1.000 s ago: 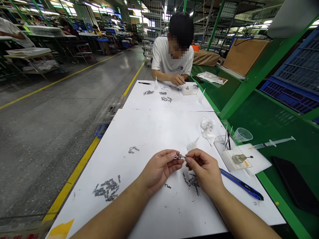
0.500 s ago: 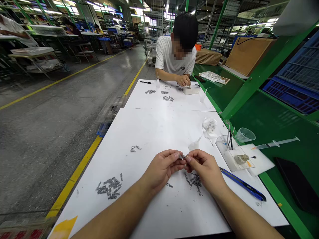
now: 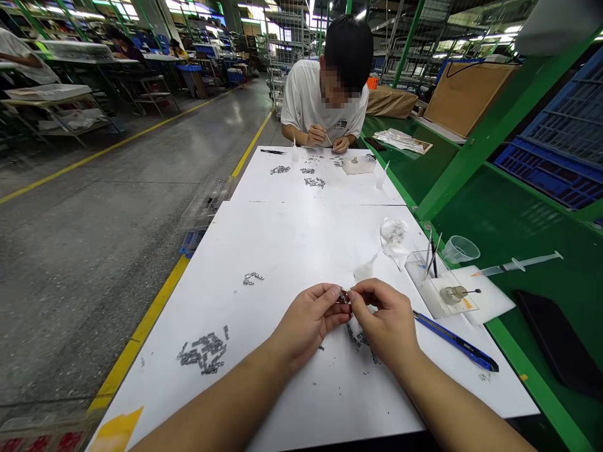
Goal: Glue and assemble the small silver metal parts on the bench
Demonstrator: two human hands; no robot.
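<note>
Lying on the white, flat tabletop (image 3: 292,235), a pile of small grey metal pieces (image 3: 203,353) is spreading left of a smaller grey metal cluster (image 3: 253,278). The person's left hand (image 3: 308,323) is pinching a small, shiny metal piece (image 3: 345,296) in its fingertips, above the tabletop; the right hand (image 3: 386,320) is gripping its other side, thumb and forefinger narrow. Dark metal bits (image 3: 360,339) are lying partly hidden by the right hand, and a long blue-and-black cutter (image 3: 456,341) is resting farther right.
</note>
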